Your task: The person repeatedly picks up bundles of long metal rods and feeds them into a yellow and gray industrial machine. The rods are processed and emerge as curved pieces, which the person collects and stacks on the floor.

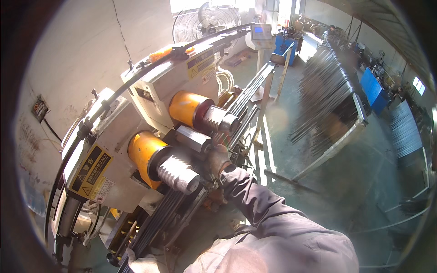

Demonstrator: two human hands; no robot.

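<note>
Beside machine (119, 178): noted right hand (218, 160) at end of hex block (193, 138), partly curled; cannot tell grip. Saw left hand (144, 263) beside rods (159, 219), partly cut off; cannot tell opening or hold. Observed screws (176, 174) flanking block, fan (207, 25) beyond, rack (331, 151) at right.

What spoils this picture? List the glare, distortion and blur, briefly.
Head view: the window behind the fan is blown out; head view: the black rail bows, consistent with fisheye distortion; head view: the near grooved shaft carries bright highlights; head view: the racked rods at right look hazy, individual rods hard to separate.
</note>
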